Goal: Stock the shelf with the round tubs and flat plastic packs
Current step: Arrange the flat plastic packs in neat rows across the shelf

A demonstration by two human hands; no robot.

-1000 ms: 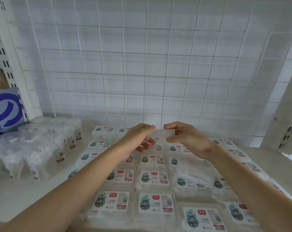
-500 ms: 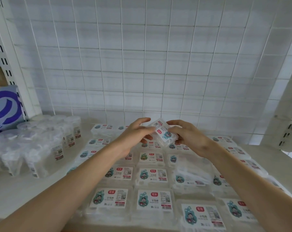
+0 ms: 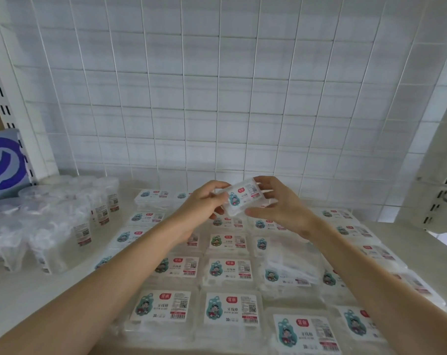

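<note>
A flat clear plastic pack [image 3: 242,198] with a cartoon label is held in the air above the back rows, tilted with its label towards me. My left hand [image 3: 207,201] pinches its left end and my right hand [image 3: 278,203] holds its right end and underside. Below, several rows of the same flat packs [image 3: 228,270] lie label-up across the white shelf [image 3: 20,290]. Round clear tubs [image 3: 61,226], wrapped in plastic, stand in a cluster at the left.
A white wire grid [image 3: 217,98] closes the shelf's back. Slotted uprights [image 3: 2,98] stand at left and right [image 3: 445,196]. A blue and white box [image 3: 2,162] sits beyond the left upright. One middle-right pack stack [image 3: 286,262] looks uneven.
The pack was edge-on between my fingertips; both hands have turned it so its label faces me and lifted it slightly. The view has tilted a little.
</note>
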